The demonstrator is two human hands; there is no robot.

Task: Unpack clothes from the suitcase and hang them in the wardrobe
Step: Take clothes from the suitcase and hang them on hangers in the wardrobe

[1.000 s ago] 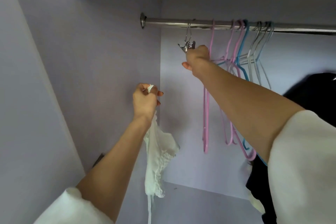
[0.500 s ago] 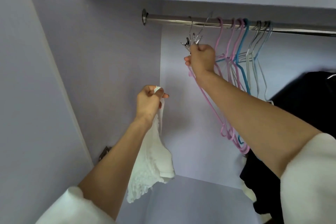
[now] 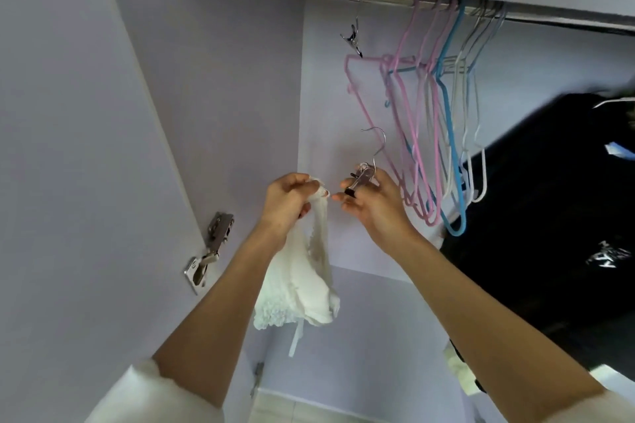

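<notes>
Both raised: left hand grips white garment, right hand pinches clip hanger

A white lace garment hangs limp from the left hand, its top edge bunched in the fingers, a strap dangling below; a metal clip hanger, hook upward, is held in the right hand, just beside the garment's top; both are inside the lilac wardrobe.
</notes>
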